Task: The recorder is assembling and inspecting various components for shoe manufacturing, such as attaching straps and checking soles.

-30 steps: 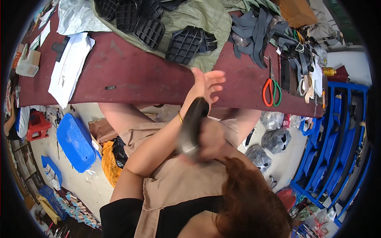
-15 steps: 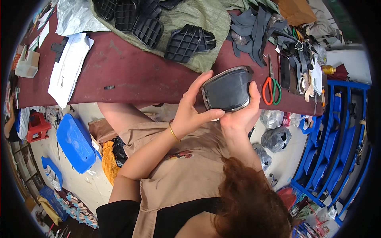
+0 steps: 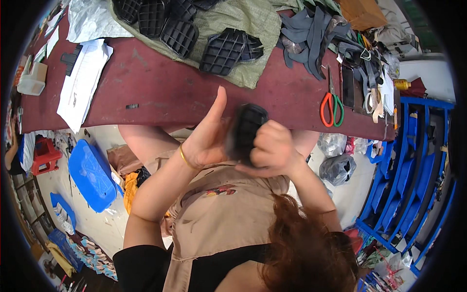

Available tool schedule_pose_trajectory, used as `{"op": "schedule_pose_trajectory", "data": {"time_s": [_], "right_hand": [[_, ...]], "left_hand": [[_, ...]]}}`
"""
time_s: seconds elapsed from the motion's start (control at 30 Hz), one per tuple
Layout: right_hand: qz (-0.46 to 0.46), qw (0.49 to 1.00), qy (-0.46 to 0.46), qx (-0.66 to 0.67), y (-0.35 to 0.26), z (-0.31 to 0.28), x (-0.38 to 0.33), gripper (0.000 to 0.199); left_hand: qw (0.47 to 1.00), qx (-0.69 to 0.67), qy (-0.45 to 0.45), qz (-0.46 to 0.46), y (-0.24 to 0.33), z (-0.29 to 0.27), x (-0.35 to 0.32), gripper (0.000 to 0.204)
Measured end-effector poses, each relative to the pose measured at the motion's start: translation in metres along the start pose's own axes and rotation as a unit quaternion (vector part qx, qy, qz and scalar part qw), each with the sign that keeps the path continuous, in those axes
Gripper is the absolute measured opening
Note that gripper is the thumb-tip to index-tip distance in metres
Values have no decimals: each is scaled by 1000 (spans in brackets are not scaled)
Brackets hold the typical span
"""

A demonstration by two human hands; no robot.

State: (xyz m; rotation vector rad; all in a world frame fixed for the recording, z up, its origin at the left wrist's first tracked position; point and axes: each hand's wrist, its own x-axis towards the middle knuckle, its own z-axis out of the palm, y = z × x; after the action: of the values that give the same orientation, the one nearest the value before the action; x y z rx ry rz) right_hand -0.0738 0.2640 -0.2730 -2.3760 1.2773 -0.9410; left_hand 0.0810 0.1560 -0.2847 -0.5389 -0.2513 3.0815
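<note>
Maroon tabletop (image 3: 165,92): passage open between the white papers (image 3: 83,80) and the left hand (image 3: 208,138), save a small dark tab (image 3: 132,106) near the front edge. Far side obstructed by black gridded pieces (image 3: 222,51) on a green sack (image 3: 265,46); right side by scissors (image 3: 331,102) and grey strips (image 3: 307,36)

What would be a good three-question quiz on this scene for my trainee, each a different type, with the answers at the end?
1. True or false: the scissors have one red handle and one green handle.

2. Multiple choice: what are the grid-patterned pieces lying on?
A) white paper
B) green cloth
C) blue tray

3. Short answer: which of the person's hands has its fingers curled around the edge of the blurred black piece?

Key:
1. True.
2. B.
3. The right hand.
</note>
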Motion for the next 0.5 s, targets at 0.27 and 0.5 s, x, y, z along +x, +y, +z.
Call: {"op": "schedule_pose_trajectory", "data": {"time_s": [0.27, 0.5], "right_hand": [[358, 834, 355, 225, -14, 26, -14, 21], [486, 480, 226, 694, -32, 24, 18, 35]], "left_hand": [[913, 172, -78, 361, -4, 19, -3, 86], [876, 296, -84, 370, -5, 23, -1, 105]]}}
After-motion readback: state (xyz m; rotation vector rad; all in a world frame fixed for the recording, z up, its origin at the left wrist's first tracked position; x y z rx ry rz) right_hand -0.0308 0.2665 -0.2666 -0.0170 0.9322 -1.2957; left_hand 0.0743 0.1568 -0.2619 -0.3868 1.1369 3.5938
